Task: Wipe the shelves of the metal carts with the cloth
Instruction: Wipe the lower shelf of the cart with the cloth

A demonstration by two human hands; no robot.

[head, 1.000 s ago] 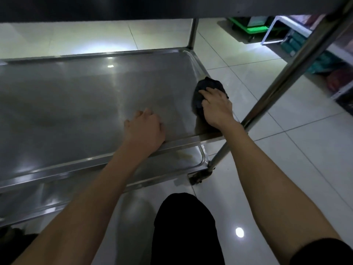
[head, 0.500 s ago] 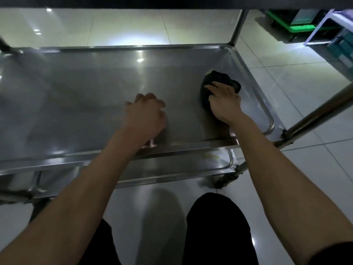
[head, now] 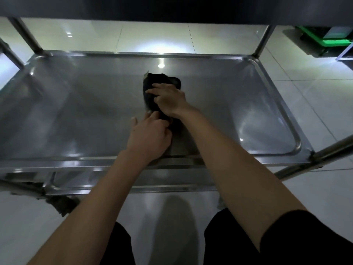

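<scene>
From the head camera, the dark cloth (head: 152, 87) lies bunched near the middle of the metal cart's shelf (head: 248, 104), with the right hand (head: 170, 100) on top of it, fingers curled in a grip around the fabric. The left hand (head: 149, 136) sits just beside it, fingertips touching the cloth's near end; whether they pinch it I cannot tell.

Two hands, left (head: 149, 134) and right (head: 169, 100), one dark cloth (head: 152, 83), one metal cart (head: 267, 104), two shelves.
</scene>
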